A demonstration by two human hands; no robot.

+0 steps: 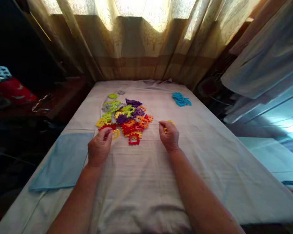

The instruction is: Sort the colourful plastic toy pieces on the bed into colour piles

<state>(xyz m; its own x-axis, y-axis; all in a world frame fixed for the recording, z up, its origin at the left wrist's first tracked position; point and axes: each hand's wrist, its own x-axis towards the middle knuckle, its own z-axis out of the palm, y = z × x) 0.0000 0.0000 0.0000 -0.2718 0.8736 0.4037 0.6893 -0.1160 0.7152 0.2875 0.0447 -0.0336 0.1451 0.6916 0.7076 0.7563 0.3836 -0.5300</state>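
My left hand (pixel 100 146) is pinched closed at the front left of a heap of plastic interlocking pieces. A yellow square frame piece (pixel 116 134) with toothed edges shows at its fingertips. To the right of the heap, my right hand (pixel 169 135) is closed around another yellow toothed piece (pixel 171 122), mostly hidden by the fingers. The heap (pixel 130 122) mixes purple, lime green, grey, orange, yellow and red pieces. A red square frame piece (pixel 134 139) lies at its front edge, between my hands.
Blue pieces (pixel 181 99) form a separate pile at the back right. A lime piece (pixel 112 96) and a grey piece (pixel 121 92) lie behind the heap. A light blue cloth (pixel 63 162) covers the table's left side. Curtains (pixel 136 48) hang beyond the far edge.
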